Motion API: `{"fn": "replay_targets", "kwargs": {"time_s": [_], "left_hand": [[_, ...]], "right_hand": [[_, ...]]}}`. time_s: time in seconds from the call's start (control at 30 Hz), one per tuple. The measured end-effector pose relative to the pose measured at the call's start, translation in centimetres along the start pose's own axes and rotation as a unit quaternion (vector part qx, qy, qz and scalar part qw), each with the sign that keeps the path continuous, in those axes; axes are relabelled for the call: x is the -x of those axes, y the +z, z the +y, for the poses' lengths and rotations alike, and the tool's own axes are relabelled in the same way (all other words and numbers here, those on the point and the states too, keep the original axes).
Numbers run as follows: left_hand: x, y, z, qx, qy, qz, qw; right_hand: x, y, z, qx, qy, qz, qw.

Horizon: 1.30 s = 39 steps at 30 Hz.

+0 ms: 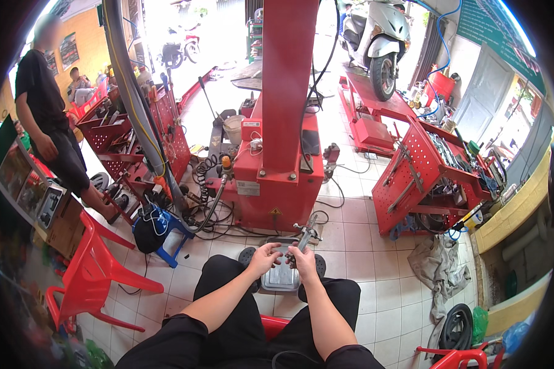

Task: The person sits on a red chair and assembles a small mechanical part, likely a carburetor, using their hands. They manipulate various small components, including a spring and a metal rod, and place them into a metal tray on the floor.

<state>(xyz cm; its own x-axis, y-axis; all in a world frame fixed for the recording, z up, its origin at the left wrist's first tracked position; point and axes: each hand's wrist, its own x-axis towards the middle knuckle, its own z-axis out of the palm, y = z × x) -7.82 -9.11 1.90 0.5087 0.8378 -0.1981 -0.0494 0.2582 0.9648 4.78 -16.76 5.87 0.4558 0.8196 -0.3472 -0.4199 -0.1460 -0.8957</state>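
Above a grey rectangular tray [279,281] on the floor between my knees, both hands are held close together. My right hand [304,263] is closed round the lower end of a slim grey metal part with a short crosspiece [307,235], which points up and away from me. Just to its left, my left hand [264,260] has its fingers curved and apart, with nothing plain to see in them. The fingertips of both hands look dark. What small details the metal part has near my right fingers, I cannot make out.
A red machine with a tall column [277,197] stands ahead, cables around its base. Red tool carts [412,178] flank it. At left are a red plastic chair [98,270], a blue stool [173,246] and a standing person [43,92]. A cloth [440,267] lies right.
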Motion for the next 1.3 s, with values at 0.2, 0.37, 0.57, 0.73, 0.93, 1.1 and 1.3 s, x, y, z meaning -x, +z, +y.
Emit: {"fn": "replay_targets", "kwargs": {"time_s": [0.2, 0.37, 0.57, 0.73, 0.93, 1.1, 1.3], "left_hand": [[-1.0, -2.3, -0.8, 0.015, -0.012, -0.01, 1.0], [-0.7, -0.3, -0.4, 0.006, -0.005, -0.002, 1.0], [-1.5, -1.8, -2.2, 0.05, 0.019, 0.001, 0.999], [-1.2, -1.7, -1.2, -0.036, -0.028, -0.008, 0.999], [-0.5, -0.6, -0.3, 0.042, -0.004, -0.021, 0.999], [-1.0, -2.1, -0.7, -0.036, -0.063, -0.007, 0.997], [-1.0, -1.6, -0.7, -0.086, -0.039, -0.025, 0.995]], "right_hand": [[0.2, 0.5, -0.2, 0.014, 0.0, -0.007, 1.0], [0.0, -0.5, 0.1, 0.016, -0.002, -0.003, 1.0], [-0.2, 0.4, 0.4, 0.014, -0.001, -0.017, 1.0], [0.0, -0.1, 0.3, 0.016, -0.002, -0.013, 1.0], [-0.2, 0.0, 0.5, 0.008, -0.008, -0.013, 1.0], [-0.2, 0.2, 0.6, 0.007, 0.0, -0.019, 1.0], [-0.2, 0.0, 0.8, 0.022, -0.006, -0.013, 1.0]]}}
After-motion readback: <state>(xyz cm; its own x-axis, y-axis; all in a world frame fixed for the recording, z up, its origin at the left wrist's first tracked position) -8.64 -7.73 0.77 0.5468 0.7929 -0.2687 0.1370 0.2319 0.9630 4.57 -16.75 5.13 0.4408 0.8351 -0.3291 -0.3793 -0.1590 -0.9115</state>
